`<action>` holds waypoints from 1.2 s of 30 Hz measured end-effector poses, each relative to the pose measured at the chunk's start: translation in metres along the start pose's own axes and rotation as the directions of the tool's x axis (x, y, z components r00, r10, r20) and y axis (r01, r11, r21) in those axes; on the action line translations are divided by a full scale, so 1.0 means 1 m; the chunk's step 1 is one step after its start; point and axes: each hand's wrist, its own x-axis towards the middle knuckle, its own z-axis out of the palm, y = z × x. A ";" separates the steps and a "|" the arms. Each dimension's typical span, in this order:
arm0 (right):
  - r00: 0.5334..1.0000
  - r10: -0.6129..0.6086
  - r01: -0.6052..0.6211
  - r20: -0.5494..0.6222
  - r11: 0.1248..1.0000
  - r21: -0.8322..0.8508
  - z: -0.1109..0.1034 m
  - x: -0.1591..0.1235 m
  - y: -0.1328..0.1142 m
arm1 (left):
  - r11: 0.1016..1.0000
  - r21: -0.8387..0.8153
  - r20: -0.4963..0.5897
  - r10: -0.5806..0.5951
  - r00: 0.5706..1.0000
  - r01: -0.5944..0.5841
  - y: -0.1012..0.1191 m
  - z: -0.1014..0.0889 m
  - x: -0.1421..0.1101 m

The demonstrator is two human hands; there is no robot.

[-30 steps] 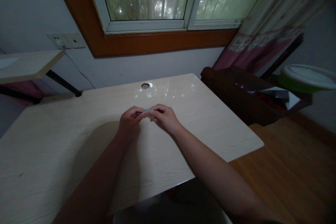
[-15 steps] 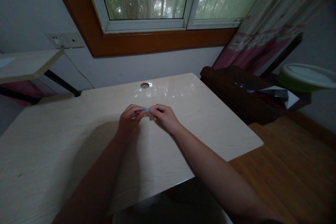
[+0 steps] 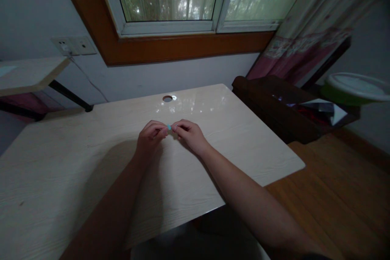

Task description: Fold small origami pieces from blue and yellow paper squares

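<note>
A small turquoise piece (image 3: pixel 169 127), too small to name, shows between my two hands just above the pale wooden table (image 3: pixel 195 178). My left hand (image 3: pixel 151 133) pinches it from the left between thumb and fingertips. From the right, the thumb and forefinger of my right hand (image 3: pixel 187 132) close on its other side. The fingertips hide most of the piece, so its full shape cannot be made out.
Near the table's back edge is a round cable hole (image 3: pixel 167 98). A raised shelf (image 3: pixel 33 74) with black legs stands at the left. Beyond the right edge are a dark brown piece of furniture (image 3: pixel 274 101), a green tub (image 3: pixel 350 89) and a curtain (image 3: pixel 292 48).
Both hands stay in nearly the same place with the turquoise piece. Slightly more of it shows between the fingertips, and the view has shifted a little.
</note>
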 end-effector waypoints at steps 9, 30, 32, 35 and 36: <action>0.988 -0.151 0.147 -0.016 0.978 -0.148 -0.002 -0.003 -0.005 | 0.993 -0.103 -0.039 -0.054 0.998 0.050 -0.003 0.005 0.001; 0.972 -0.237 0.230 0.012 0.932 -0.280 -0.004 -0.002 -0.002 | 0.983 0.183 -0.020 0.016 1.000 -0.012 -0.007 0.001 0.005; 0.973 -0.231 0.221 0.002 0.930 -0.292 -0.004 -0.002 -0.002 | 0.987 0.161 -0.008 0.002 1.000 -0.001 -0.007 0.001 0.004; 0.977 -0.211 0.202 0.005 0.929 -0.310 -0.005 -0.002 -0.002 | 0.984 0.178 -0.004 0.007 1.000 -0.006 -0.006 0.002 0.004; 0.979 -0.204 0.196 0.005 0.929 -0.313 -0.005 -0.002 -0.002 | 0.983 0.182 -0.010 0.007 1.000 -0.005 -0.006 0.002 0.004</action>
